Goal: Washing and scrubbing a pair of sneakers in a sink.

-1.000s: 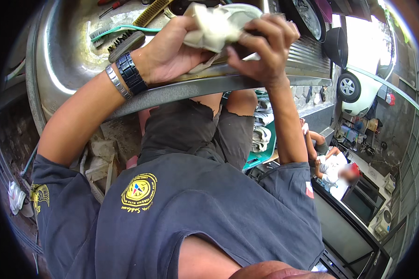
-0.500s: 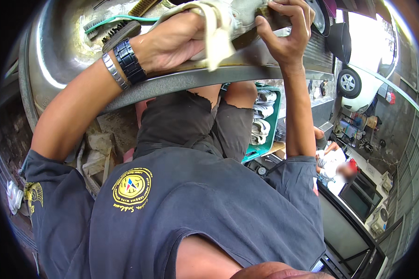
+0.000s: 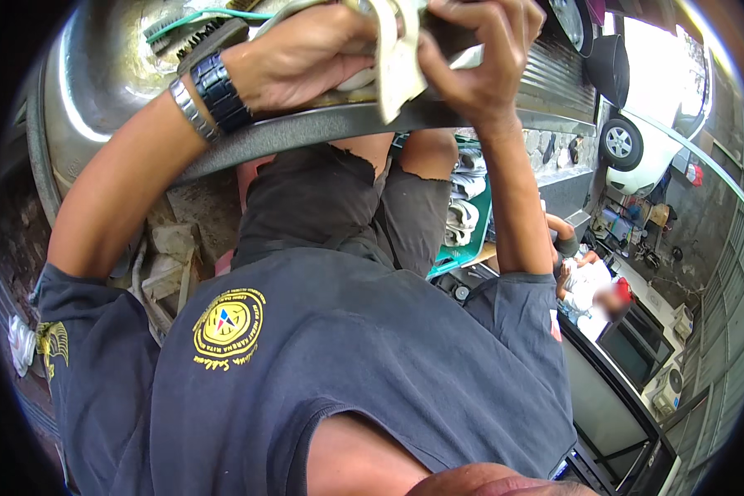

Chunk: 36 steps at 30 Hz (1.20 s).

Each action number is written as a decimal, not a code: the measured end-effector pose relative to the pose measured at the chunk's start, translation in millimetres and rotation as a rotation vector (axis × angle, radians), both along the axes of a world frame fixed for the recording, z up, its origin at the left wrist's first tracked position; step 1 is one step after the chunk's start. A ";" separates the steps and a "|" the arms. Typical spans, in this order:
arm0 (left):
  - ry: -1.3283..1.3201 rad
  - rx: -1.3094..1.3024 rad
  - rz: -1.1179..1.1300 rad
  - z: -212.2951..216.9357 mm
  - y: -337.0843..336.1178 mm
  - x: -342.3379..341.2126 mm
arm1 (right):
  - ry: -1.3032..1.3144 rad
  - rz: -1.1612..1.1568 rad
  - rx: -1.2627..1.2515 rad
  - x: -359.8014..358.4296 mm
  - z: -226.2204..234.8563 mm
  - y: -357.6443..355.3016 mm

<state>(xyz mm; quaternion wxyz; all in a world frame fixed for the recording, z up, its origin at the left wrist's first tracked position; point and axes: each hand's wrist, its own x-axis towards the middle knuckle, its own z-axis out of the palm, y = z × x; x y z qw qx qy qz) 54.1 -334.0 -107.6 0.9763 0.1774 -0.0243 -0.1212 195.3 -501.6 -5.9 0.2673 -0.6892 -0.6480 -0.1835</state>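
At the top edge of the view, my left hand (image 3: pixel 306 62) is closed on a cream fabric shoe (image 3: pixel 398 70), whose pale flap hangs over the metal sink's rim (image 3: pixel 322 131). Most of the shoe is hidden by my hands or out of the picture. My right hand (image 3: pixel 488 62) is bent around a dark brown brush (image 3: pixel 453 35), pressed close against the shoe; it is blurred and partly covered by the fingers. Left of my left hand, a black-bristled brush (image 3: pixel 211 45) and a brush with a teal handle (image 3: pixel 211 14) lie in the sink.
Below the sink, a green crate (image 3: pixel 481 223) holds several pale shoes. A black bucket-like container (image 3: pixel 608 70) is at the sink's right. Farther right, another person (image 3: pixel 587 277) sits near a dark-framed glass panel (image 3: pixel 608 388), with a white car (image 3: pixel 636 161) beyond.
Both hands have shifted slightly left and up with the shoe. The brush in my right hand has moved left along it, and the hanging flap has swung.
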 end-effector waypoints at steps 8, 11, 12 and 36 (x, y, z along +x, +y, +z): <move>0.084 0.087 0.031 7.5 -7.3 3.0 | 0.066 -0.186 0.066 8.8 -10.1 -9.7; 0.147 0.103 0.052 -0.8 -12.2 11.8 | 0.200 -0.285 0.137 14.6 -14.4 -10.3; 0.088 0.069 0.000 9.9 -4.8 5.9 | 0.101 -0.194 0.083 0.7 -9.8 -0.5; 0.121 0.418 -0.082 42.0 -13.7 4.0 | 0.232 -0.233 -0.192 3.4 4.7 -8.7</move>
